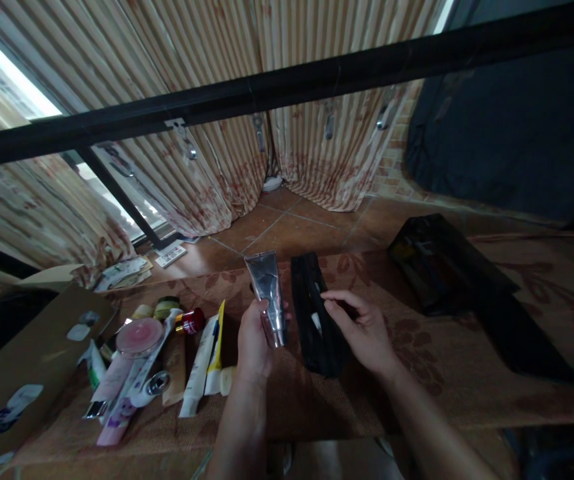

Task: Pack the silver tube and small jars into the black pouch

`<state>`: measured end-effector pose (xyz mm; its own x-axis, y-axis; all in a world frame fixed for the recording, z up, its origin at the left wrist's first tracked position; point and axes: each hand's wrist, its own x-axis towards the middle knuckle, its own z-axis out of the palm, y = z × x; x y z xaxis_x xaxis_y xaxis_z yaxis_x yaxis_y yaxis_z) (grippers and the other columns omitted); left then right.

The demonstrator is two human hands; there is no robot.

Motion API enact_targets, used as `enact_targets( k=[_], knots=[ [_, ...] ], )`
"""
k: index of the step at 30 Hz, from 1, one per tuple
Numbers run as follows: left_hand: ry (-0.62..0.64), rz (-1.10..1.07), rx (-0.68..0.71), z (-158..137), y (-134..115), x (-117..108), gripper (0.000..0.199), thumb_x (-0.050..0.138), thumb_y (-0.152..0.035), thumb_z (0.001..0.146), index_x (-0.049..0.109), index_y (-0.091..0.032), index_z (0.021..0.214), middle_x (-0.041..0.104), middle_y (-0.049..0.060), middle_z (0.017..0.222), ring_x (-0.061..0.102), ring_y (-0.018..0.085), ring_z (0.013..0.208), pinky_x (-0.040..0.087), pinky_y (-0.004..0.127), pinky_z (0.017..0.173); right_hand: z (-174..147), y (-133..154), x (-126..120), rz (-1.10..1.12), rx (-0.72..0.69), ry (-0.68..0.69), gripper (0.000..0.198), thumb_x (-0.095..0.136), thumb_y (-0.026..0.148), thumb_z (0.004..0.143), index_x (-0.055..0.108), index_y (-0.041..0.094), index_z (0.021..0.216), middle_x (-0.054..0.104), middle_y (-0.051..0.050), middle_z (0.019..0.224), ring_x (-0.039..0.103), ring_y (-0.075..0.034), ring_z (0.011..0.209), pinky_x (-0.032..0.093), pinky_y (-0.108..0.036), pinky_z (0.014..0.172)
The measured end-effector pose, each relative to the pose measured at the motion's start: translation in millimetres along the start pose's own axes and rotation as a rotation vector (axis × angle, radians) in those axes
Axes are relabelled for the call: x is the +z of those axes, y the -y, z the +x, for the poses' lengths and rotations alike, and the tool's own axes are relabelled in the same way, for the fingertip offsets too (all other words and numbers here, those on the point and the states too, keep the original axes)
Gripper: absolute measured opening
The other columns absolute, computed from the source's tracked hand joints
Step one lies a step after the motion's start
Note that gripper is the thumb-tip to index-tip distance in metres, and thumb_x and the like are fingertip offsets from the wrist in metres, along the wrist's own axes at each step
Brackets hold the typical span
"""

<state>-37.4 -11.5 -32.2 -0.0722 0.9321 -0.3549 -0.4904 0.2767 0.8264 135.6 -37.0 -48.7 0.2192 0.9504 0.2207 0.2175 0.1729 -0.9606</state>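
My left hand point(257, 340) is closed around a silver squeeze tube point(267, 287), its flat end pointing away and its cap towards me. Just right of it lies a black zip pouch point(309, 357), its top parted so a white item point(317, 323) shows inside. At the pouch's right edge is my right hand point(364, 327), with thumb and forefinger pinched on the rim. Left of my hands lie a white tube point(199, 367), a yellow tube point(217, 347) and a jumble of cosmetics, among them a round pink container point(139, 337) and a dark red jar point(191, 321).
A cardboard box point(47, 360) stands at the left end of the cloth-covered bench point(417, 380). Another black bag point(431, 267), opened out, lies on the right. A dark metal rail point(287, 87) crosses in front of the curtains point(207, 60). Papers point(124, 272) lie beyond the box.
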Motion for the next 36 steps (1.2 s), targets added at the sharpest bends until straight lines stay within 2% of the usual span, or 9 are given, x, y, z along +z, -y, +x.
enact_targets(
  k=[10, 19, 24, 29, 36],
  knots=[
    [-0.012, 0.03, -0.001, -0.2, -0.4, 1.5, 0.032, 0.063, -0.039, 0.066, 0.066, -0.013, 0.084, 0.072, 0.005, 0.075, 0.067, 0.018, 0.062, 0.049, 0.027, 0.055, -1.0, 0.4, 0.4, 0.009, 0.003, 0.004, 0.021, 0.064, 0.04, 0.087, 0.075, 0.023, 0.093, 0.07, 0.0, 0.077, 0.06, -0.014, 0.065, 0.045, -0.025, 0.061],
    [-0.037, 0.037, -0.016, 1.8, 0.6, 0.6, 0.028, 0.064, -0.037, 0.065, 0.066, -0.014, 0.081, 0.07, 0.005, 0.073, 0.067, 0.019, 0.063, 0.05, 0.027, 0.054, 0.5, -0.4, -0.1, -0.004, -0.021, -0.005, 0.019, 0.063, 0.038, 0.087, 0.075, 0.023, 0.093, 0.071, 0.0, 0.079, 0.062, -0.015, 0.069, 0.047, -0.026, 0.064],
    [-0.041, 0.02, -0.036, 0.8, -1.2, 3.2, 0.024, 0.059, -0.033, 0.071, 0.066, -0.013, 0.083, 0.069, 0.003, 0.07, 0.065, 0.016, 0.06, 0.05, 0.026, 0.054, 0.7, 0.5, 0.4, 0.025, -0.029, 0.0, 0.019, 0.063, 0.036, 0.087, 0.075, 0.023, 0.094, 0.071, -0.001, 0.083, 0.063, -0.015, 0.072, 0.048, -0.026, 0.065],
    [-0.005, 0.002, -0.026, -0.6, -2.9, 8.6, 0.023, 0.052, -0.035, 0.083, 0.064, -0.014, 0.085, 0.066, 0.001, 0.065, 0.062, 0.015, 0.053, 0.049, 0.026, 0.054, 0.9, 0.7, 0.3, 0.048, -0.024, 0.004, 0.018, 0.062, 0.034, 0.087, 0.074, 0.022, 0.093, 0.07, -0.001, 0.08, 0.061, -0.014, 0.068, 0.046, -0.025, 0.062],
    [0.064, -0.059, -0.007, -5.5, -6.6, 14.0, 0.029, 0.051, -0.043, 0.088, 0.065, -0.018, 0.091, 0.069, 0.003, 0.072, 0.065, 0.017, 0.062, 0.051, 0.028, 0.061, 1.7, 0.1, -1.3, 0.027, -0.036, 0.009, 0.02, 0.061, 0.036, 0.088, 0.075, 0.022, 0.094, 0.072, -0.002, 0.084, 0.063, -0.015, 0.072, 0.047, -0.026, 0.066]
  ],
)
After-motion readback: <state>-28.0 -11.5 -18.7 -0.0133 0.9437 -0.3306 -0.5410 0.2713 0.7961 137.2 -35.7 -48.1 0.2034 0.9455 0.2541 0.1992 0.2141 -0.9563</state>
